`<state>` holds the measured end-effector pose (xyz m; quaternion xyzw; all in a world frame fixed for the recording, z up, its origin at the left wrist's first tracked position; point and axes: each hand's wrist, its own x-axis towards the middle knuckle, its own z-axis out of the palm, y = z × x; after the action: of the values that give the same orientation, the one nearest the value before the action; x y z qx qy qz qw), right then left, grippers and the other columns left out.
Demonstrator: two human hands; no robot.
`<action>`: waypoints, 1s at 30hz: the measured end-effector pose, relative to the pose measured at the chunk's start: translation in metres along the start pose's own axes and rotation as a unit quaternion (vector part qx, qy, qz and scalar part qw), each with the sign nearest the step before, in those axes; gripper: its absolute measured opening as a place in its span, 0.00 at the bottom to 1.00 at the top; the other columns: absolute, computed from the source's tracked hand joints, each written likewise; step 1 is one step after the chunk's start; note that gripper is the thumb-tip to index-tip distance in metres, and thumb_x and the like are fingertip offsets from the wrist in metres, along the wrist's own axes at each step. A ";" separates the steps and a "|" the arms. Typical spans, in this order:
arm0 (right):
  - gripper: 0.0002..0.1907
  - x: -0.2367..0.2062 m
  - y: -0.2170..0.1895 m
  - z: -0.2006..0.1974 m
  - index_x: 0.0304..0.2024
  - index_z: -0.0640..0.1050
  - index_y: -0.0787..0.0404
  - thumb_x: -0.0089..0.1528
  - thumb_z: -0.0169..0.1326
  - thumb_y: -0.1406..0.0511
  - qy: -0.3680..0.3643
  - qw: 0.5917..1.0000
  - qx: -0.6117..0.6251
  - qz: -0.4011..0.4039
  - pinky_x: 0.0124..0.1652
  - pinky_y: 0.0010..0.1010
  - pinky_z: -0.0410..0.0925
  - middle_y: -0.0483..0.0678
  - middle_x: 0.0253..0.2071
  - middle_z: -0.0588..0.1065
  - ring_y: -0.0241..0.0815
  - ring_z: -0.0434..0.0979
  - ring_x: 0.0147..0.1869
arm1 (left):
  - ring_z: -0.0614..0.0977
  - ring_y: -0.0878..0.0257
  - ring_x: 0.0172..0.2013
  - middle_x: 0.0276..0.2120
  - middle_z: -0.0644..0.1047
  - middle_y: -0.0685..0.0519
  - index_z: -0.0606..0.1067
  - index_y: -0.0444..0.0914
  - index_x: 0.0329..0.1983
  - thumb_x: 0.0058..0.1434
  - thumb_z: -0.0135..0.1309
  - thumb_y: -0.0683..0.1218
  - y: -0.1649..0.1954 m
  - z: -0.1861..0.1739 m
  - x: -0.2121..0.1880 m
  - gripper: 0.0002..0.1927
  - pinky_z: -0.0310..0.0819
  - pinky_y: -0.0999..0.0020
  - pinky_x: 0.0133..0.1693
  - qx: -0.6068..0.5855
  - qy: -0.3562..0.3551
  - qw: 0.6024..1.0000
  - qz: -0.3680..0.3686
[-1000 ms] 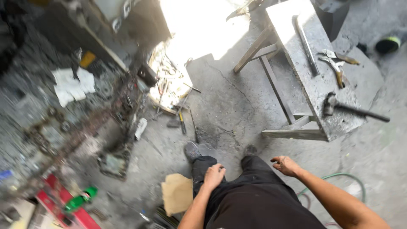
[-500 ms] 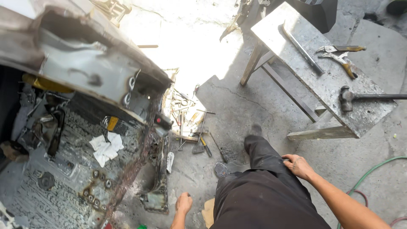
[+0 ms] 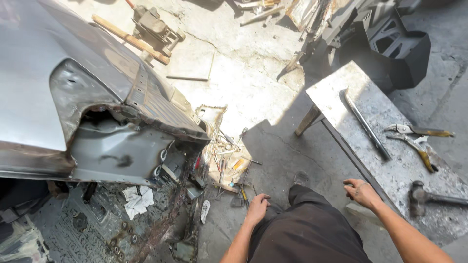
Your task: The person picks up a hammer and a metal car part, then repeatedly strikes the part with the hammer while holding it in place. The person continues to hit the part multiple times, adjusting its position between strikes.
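Left hand [image 3: 257, 206] resting on dark trousers [image 3: 307, 234], fingers together, empty; right hand [image 3: 361, 193] loosely spread near table [image 3: 341, 97]; hammer [image 3: 419, 197] handle cut off beyond.

A: What did the left hand [image 3: 257, 206] touch?
B: It rested empty on the dark trousers [image 3: 302, 229], near scattered tools [image 3: 228, 163].
A: And the right hand [image 3: 361, 193]?
B: Empty, fingers curled, just beside the metal bench [image 3: 341, 92] carrying a hammer [image 3: 420, 197].

Cracked concrete floor [image 3: 273, 146] in harsh sunlight, grey metal workbench [image 3: 341, 92], stripped car body [image 3: 73, 87]
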<state>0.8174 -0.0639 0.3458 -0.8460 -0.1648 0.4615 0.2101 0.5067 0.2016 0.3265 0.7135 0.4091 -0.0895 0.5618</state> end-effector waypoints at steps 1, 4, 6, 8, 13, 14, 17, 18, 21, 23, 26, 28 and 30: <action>0.23 0.016 -0.008 -0.013 0.60 0.77 0.61 0.65 0.52 0.60 0.013 0.999 0.037 -0.002 0.42 0.37 0.77 0.55 0.33 0.85 0.46 0.86 0.36 | 0.86 0.57 0.38 0.34 0.84 0.46 0.79 0.35 0.50 0.64 0.43 0.43 0.009 -0.005 0.015 0.17 0.79 0.62 0.44 0.002 -0.003 1.000 0.008; 0.23 0.039 -0.024 -0.026 0.61 0.76 0.61 0.65 0.51 0.61 0.024 0.997 0.066 -0.017 0.42 0.35 0.76 0.55 0.33 0.85 0.44 0.85 0.36 | 0.86 0.54 0.41 0.35 0.84 0.44 0.79 0.36 0.49 0.64 0.43 0.42 0.022 -0.030 0.043 0.16 0.78 0.60 0.48 0.056 0.026 0.998 0.022; 0.23 0.050 -0.036 -0.022 0.61 0.76 0.61 0.64 0.51 0.61 0.004 0.998 0.052 -0.021 0.43 0.35 0.76 0.55 0.34 0.85 0.44 0.86 0.37 | 0.85 0.50 0.45 0.39 0.83 0.43 0.81 0.37 0.47 0.64 0.44 0.43 0.025 -0.049 0.054 0.16 0.76 0.57 0.50 0.104 0.059 0.993 0.012; 0.23 0.061 -0.052 -0.011 0.61 0.75 0.62 0.64 0.52 0.61 -0.029 0.999 0.037 -0.018 0.44 0.37 0.77 0.56 0.35 0.85 0.47 0.86 0.39 | 0.82 0.44 0.49 0.44 0.82 0.41 0.82 0.38 0.46 0.63 0.45 0.44 0.028 -0.070 0.068 0.16 0.74 0.52 0.52 0.151 0.091 0.984 -0.010; 0.23 0.089 -0.093 0.004 0.50 0.82 0.62 0.59 0.55 0.55 -0.072 0.989 -0.052 -0.118 0.49 0.39 0.74 0.59 0.43 0.84 0.54 0.85 0.50 | 0.79 0.39 0.52 0.47 0.79 0.36 0.80 0.39 0.44 0.58 0.46 0.43 0.046 -0.104 0.127 0.15 0.72 0.48 0.55 0.188 0.049 0.976 -0.095; 0.24 0.094 -0.101 0.004 0.52 0.81 0.62 0.59 0.55 0.55 -0.064 0.990 -0.053 -0.113 0.50 0.40 0.74 0.59 0.43 0.83 0.55 0.84 0.50 | 0.78 0.38 0.52 0.47 0.78 0.35 0.78 0.37 0.43 0.58 0.46 0.43 0.052 -0.111 0.140 0.14 0.72 0.47 0.54 0.197 0.056 0.975 -0.089; 0.26 0.124 -0.142 -0.016 0.55 0.80 0.61 0.59 0.55 0.55 -0.043 0.991 -0.083 -0.097 0.50 0.40 0.73 0.60 0.44 0.83 0.55 0.84 0.50 | 0.80 0.39 0.51 0.45 0.80 0.36 0.79 0.38 0.40 0.61 0.45 0.44 0.088 -0.153 0.205 0.13 0.72 0.47 0.54 0.233 0.035 0.971 -0.038; 0.26 0.134 -0.157 -0.023 0.55 0.80 0.61 0.60 0.54 0.54 -0.053 0.990 -0.103 -0.082 0.50 0.39 0.74 0.60 0.43 0.83 0.54 0.84 0.50 | 0.81 0.39 0.51 0.46 0.80 0.36 0.80 0.38 0.40 0.65 0.44 0.46 0.100 -0.169 0.223 0.14 0.73 0.46 0.53 0.258 0.011 0.966 -0.020; 0.26 0.182 -0.216 -0.053 0.58 0.78 0.60 0.61 0.53 0.55 -0.016 0.995 -0.078 -0.068 0.48 0.39 0.76 0.57 0.40 0.83 0.51 0.85 0.45 | 0.80 0.41 0.49 0.45 0.80 0.39 0.81 0.42 0.44 0.62 0.49 0.48 0.143 -0.205 0.283 0.13 0.74 0.49 0.52 0.211 0.071 0.974 0.046; 0.26 0.197 -0.233 -0.065 0.61 0.77 0.59 0.62 0.52 0.57 0.017 0.998 -0.036 -0.048 0.47 0.40 0.77 0.57 0.38 0.83 0.52 0.85 0.43 | 0.80 0.42 0.50 0.45 0.81 0.41 0.81 0.42 0.45 0.62 0.49 0.47 0.165 -0.221 0.314 0.13 0.73 0.50 0.53 0.218 0.059 0.972 0.063; 0.25 0.211 -0.263 -0.074 0.62 0.77 0.59 0.64 0.51 0.58 0.039 0.999 -0.015 -0.031 0.48 0.41 0.75 0.58 0.39 0.83 0.52 0.87 0.44 | 0.81 0.44 0.51 0.46 0.81 0.41 0.81 0.42 0.46 0.62 0.49 0.45 0.190 -0.237 0.349 0.14 0.73 0.52 0.54 0.208 0.057 0.974 0.065; 0.23 0.218 -0.280 -0.076 0.60 0.78 0.58 0.63 0.51 0.58 0.024 0.998 -0.040 -0.049 0.52 0.38 0.74 0.56 0.40 0.86 0.49 0.87 0.47 | 0.80 0.43 0.51 0.46 0.81 0.41 0.81 0.41 0.46 0.61 0.49 0.44 0.200 -0.247 0.370 0.14 0.73 0.51 0.54 0.197 0.070 0.974 0.082; 0.24 0.224 -0.294 -0.075 0.59 0.78 0.58 0.63 0.52 0.57 0.032 0.995 -0.064 -0.074 0.52 0.39 0.74 0.56 0.44 0.83 0.51 0.85 0.49 | 0.80 0.43 0.51 0.45 0.81 0.40 0.81 0.40 0.46 0.61 0.49 0.43 0.202 -0.247 0.378 0.14 0.72 0.51 0.54 0.189 0.063 0.977 0.078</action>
<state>0.9727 0.2789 0.3726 -0.8572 -0.2498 0.4061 0.1946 0.8085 0.5937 0.3387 0.8408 0.3625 -0.0762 0.3947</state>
